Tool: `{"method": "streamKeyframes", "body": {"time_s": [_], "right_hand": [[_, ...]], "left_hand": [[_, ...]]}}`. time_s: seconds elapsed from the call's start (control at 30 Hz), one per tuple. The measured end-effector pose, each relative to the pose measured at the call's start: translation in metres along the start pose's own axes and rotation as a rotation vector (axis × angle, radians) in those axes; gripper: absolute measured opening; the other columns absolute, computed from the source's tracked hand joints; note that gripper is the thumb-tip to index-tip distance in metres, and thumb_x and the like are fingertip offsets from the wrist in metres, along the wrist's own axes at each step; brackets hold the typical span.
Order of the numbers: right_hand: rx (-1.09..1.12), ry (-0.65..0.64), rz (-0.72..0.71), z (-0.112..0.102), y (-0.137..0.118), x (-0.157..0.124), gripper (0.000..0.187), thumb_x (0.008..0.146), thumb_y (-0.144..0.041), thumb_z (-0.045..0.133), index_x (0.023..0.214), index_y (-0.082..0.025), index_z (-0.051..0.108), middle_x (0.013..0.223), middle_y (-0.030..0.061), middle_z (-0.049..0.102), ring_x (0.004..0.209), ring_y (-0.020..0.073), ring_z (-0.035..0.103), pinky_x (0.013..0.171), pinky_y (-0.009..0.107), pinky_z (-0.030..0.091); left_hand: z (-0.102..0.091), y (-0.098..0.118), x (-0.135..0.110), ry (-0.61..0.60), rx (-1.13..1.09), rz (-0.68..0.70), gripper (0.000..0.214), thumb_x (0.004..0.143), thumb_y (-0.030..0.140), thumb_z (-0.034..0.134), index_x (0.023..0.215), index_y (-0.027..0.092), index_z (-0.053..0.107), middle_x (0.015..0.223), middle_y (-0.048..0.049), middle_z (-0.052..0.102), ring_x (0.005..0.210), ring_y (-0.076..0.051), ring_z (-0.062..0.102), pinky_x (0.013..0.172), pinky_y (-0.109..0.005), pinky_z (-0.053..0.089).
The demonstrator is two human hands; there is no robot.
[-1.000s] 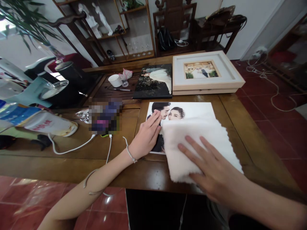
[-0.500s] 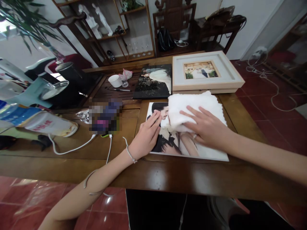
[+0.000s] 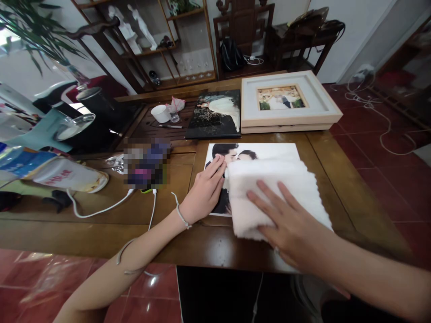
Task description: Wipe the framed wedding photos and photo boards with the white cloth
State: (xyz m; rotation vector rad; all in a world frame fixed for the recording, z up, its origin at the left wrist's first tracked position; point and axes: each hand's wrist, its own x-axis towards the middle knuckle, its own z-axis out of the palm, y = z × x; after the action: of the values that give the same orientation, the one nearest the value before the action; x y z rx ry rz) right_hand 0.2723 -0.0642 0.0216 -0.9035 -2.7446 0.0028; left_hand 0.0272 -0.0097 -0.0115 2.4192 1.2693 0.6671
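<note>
A white fluffy cloth [image 3: 247, 190] lies over the right part of a wedding photo panel [image 3: 283, 150] at the table's front. My right hand [image 3: 286, 220] presses down on the cloth from above, its fingers spread. The cloth reaches past the panel's near edge. On the panel's left side my left hand [image 3: 207, 188] lies flat with its fingers stretched out, the tips beside the pictured faces. Most of the panel's right half is hidden under the cloth.
Behind the panel are a dark photo board [image 3: 217, 114] and a pale wooden picture frame [image 3: 249, 119] stacked on another. To the left lie a white cup [image 3: 160, 114], a blurred-out item with white cables [image 3: 101, 208], and a white-and-blue package [image 3: 72, 172].
My right hand has drawn the cloth toward me, uncovering the panel's top right and a second pictured face. My left hand keeps its place.
</note>
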Motion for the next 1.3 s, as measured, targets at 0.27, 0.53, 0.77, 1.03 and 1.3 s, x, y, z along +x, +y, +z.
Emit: {"method": "streamKeyframes", "body": {"time_s": [0.27, 0.53, 0.77, 1.03, 1.3], "right_hand": [[0.058, 0.023, -0.026, -0.003, -0.024, -0.018, 0.03, 0.065, -0.023, 0.075, 0.094, -0.021, 0.07, 0.146, 0.0186, 0.045, 0.138, 0.0457, 0.031, 0.105, 0.071, 0.03], [-0.112, -0.076, 0.041, -0.001, 0.058, 0.038, 0.037, 0.079, -0.013, 0.061, 0.116, -0.015, 0.066, 0.146, 0.021, 0.044, 0.137, 0.0448, 0.033, 0.099, 0.072, 0.034], [-0.127, -0.153, 0.105, 0.003, 0.074, 0.077, 0.037, 0.089, -0.022, 0.055, 0.124, -0.012, 0.061, 0.151, 0.0212, 0.036, 0.142, 0.0433, 0.024, 0.102, 0.074, 0.026], [-0.035, -0.104, -0.014, -0.001, 0.004, 0.034, 0.041, 0.074, -0.021, 0.069, 0.114, -0.022, 0.069, 0.148, 0.019, 0.042, 0.137, 0.0464, 0.031, 0.1, 0.076, 0.028], [0.115, -0.023, -0.046, -0.008, -0.04, -0.009, 0.027, 0.066, -0.03, 0.074, 0.092, -0.022, 0.071, 0.147, 0.017, 0.045, 0.137, 0.0438, 0.035, 0.103, 0.073, 0.029]], "left_hand": [[0.0, 0.0, 0.0, 0.001, 0.002, 0.0, 0.049, 0.101, 0.018, 0.033, 0.149, 0.017, 0.033, 0.158, -0.0147, 0.03, 0.148, -0.026, 0.022, 0.117, -0.054, 0.027], [-0.001, 0.002, 0.001, -0.008, 0.0, -0.008, 0.048, 0.101, 0.02, 0.033, 0.149, 0.015, 0.035, 0.157, -0.0158, 0.032, 0.148, -0.026, 0.024, 0.118, -0.053, 0.027], [0.0, 0.002, 0.0, 0.004, -0.023, 0.0, 0.049, 0.101, 0.02, 0.034, 0.15, 0.019, 0.033, 0.158, -0.0131, 0.031, 0.148, -0.026, 0.023, 0.119, -0.053, 0.025], [-0.003, 0.001, 0.0, -0.023, -0.023, 0.022, 0.051, 0.1, 0.015, 0.033, 0.15, 0.023, 0.033, 0.158, -0.0115, 0.031, 0.149, -0.026, 0.022, 0.117, -0.056, 0.028], [-0.001, -0.002, 0.0, -0.024, -0.007, 0.0, 0.052, 0.099, 0.015, 0.032, 0.151, 0.019, 0.03, 0.159, -0.0131, 0.028, 0.149, -0.026, 0.021, 0.117, -0.055, 0.028]]}}
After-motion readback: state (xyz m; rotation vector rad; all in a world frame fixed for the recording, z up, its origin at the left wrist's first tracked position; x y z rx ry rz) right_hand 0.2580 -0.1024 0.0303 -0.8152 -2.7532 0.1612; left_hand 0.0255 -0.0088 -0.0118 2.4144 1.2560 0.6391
